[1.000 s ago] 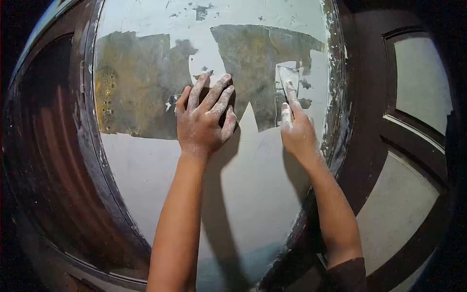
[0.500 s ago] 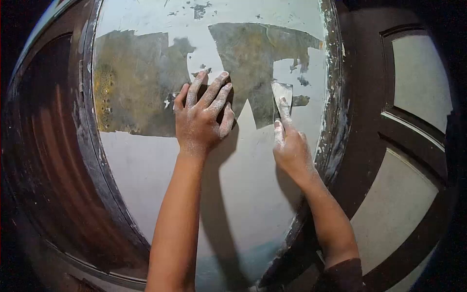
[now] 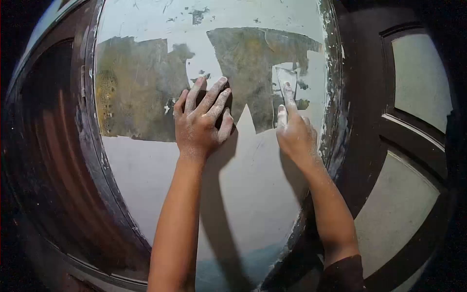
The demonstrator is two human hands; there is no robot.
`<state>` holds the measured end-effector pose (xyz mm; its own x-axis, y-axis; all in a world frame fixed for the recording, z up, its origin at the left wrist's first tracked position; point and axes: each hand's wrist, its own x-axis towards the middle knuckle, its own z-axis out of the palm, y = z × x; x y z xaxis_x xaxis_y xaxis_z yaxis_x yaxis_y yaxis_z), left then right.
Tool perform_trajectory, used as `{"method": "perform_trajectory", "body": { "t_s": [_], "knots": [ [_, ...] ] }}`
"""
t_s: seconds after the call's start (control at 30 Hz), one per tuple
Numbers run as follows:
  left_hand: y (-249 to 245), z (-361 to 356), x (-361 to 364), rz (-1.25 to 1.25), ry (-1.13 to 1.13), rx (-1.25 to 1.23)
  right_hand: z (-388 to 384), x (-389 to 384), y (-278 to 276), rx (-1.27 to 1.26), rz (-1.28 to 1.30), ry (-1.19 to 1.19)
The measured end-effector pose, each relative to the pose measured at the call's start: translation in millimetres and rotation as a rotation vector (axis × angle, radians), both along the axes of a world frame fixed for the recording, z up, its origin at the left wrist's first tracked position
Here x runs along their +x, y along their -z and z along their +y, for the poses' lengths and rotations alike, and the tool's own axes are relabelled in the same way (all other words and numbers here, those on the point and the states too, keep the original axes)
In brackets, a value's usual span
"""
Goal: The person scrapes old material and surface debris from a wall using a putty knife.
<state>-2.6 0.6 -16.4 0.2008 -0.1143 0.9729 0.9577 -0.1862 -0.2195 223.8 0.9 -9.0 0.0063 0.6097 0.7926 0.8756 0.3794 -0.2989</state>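
Note:
In front of me is a wall panel [image 3: 155, 170] with white paint on its upper and lower parts. Across its middle runs a bare grey-brown patch [image 3: 243, 63] with jagged paint edges. My left hand [image 3: 202, 119] lies on the panel with fingers spread, its fingertips near a white strip of paint between two bare areas. White dust coats both hands. My right hand [image 3: 296, 129] grips a putty knife [image 3: 286, 78], index finger stretched along the blade. The blade points up against the white paint at the right side of the bare patch; its handle is hidden in the hand.
Worn dark frame strips with chipped paint edge the panel left [image 3: 92, 97] and right [image 3: 333, 97]. A dark door with pale inset panels [image 3: 418, 73] stands at the right. Another dark brown door [image 3: 53, 146] is at the left.
My right hand has moved the putty knife slightly upward and to the right along the panel. The left hand stays in nearly the same place; the view has shifted a little.

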Motion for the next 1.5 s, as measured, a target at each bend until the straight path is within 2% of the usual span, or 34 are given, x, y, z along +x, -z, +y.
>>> {"method": "perform_trajectory", "body": {
  "t_s": [0.13, 0.27, 0.4, 0.57, 0.73, 0.8, 0.83, 0.87, 0.93, 1.07, 1.17, 1.23, 1.27, 1.33, 1.4, 1.47, 1.5],
  "knots": [
    [0.0, -1.0, 1.0, -0.002, -0.029, -0.004, 4.0, -0.2, 10.0, 0.083, 0.016, -0.051],
    [0.9, -1.8, 1.0, 0.01, -0.054, 0.001, -0.8, -1.7, 39.8, 0.039, -0.067, -0.04],
    [-0.2, -0.9, -0.3, 0.018, -0.026, 0.005, 7.9, 4.0, -1.2, 0.108, 0.029, -0.059],
    [0.7, 1.0, 0.5, 0.011, -0.041, 0.022, -1.6, 8.2, 36.1, 0.034, -0.017, -0.075],
    [-0.6, -1.6, 0.9, 0.022, -0.049, 0.01, 15.0, 17.0, 13.6, 0.069, -0.027, -0.004],
    [-1.1, -0.9, 0.2, 0.023, -0.048, 0.017, 27.9, 21.9, 13.3, 0.173, -0.067, -0.02],
    [-0.6, -2.1, 1.5, 0.018, -0.046, 0.007, 7.5, 18.6, 15.6, 0.087, 0.002, -0.076],
    [0.3, -1.9, 1.4, 0.023, -0.059, 0.009, 8.2, 20.6, 30.8, 0.113, -0.025, -0.082],
    [0.1, -3.7, 1.5, 0.031, -0.076, -0.005, -5.7, 20.6, 43.1, -0.047, -0.053, -0.039],
    [1.2, -2.7, 2.1, 0.03, -0.129, -0.06, 5.1, 24.6, 18.8, 0.096, 0.0, -0.047],
    [3.6, -0.5, 2.8, 0.038, -0.127, -0.045, 17.1, 29.2, 28.5, 0.077, -0.068, -0.01],
    [3.8, -1.0, 3.3, 0.039, -0.14, -0.04, 2.8, 26.6, 41.3, 0.001, 0.014, -0.055],
    [3.9, 0.6, 2.3, 0.047, -0.16, -0.036, 5.5, 27.6, 49.2, 0.04, 0.025, -0.053],
    [3.3, -0.9, 4.0, 0.037, -0.166, -0.048, 6.2, 33.1, 36.6, 0.034, -0.024, 0.004],
    [2.2, -1.7, 3.5, 0.047, -0.163, -0.047, 14.9, 36.7, 25.8, 0.132, -0.01, 0.033],
    [3.6, -0.8, 3.5, 0.035, -0.155, -0.056, 18.3, 39.4, 18.8, 0.013, -0.011, -0.014],
    [3.0, -0.4, 3.2, 0.039, -0.153, -0.047, 15.4, 38.1, 24.2, 0.037, 0.002, -0.038]
  ]
}}
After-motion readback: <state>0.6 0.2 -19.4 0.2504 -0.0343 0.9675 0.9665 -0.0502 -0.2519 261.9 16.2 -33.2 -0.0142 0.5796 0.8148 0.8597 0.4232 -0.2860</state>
